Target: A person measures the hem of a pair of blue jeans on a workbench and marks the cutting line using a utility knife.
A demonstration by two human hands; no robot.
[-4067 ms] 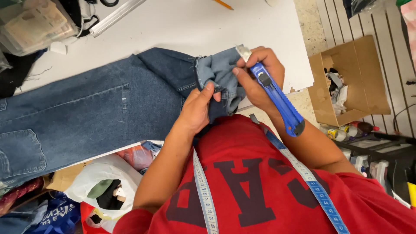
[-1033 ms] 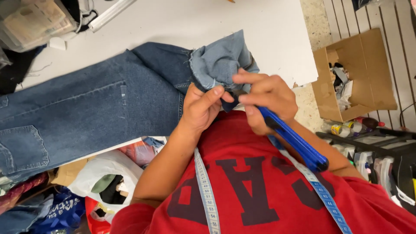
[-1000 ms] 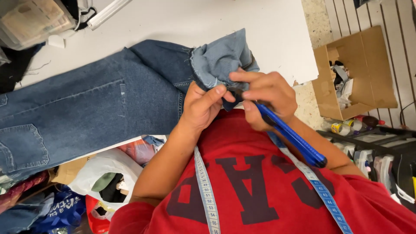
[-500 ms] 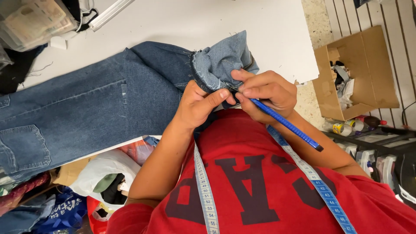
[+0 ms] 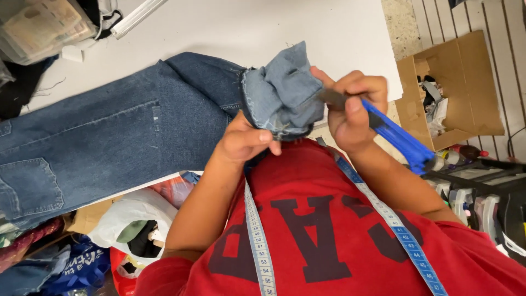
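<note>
A pair of blue jeans [image 5: 109, 137] lies across the white table [image 5: 230, 27], one leg end turned inside out and bunched up near the table's near edge. My left hand [image 5: 244, 140] pinches the lower hem of that bunched leg end [image 5: 282, 93]. My right hand [image 5: 350, 107] grips a blue utility knife [image 5: 394, 134], its dark blade end against the right side of the folded denim. A measuring tape [image 5: 257, 241] hangs around my neck over a red shirt.
An open cardboard box [image 5: 455, 87] with scraps stands on the floor at the right. Plastic bags [image 5: 131, 225] and cloth pile up below the table's near edge at the left. A clear plastic packet [image 5: 38, 24] lies at the table's far left corner.
My right hand has shifted right and up with the knife, from under the hem to the side of the bunched denim. My left hand has dropped lower on the hem.
</note>
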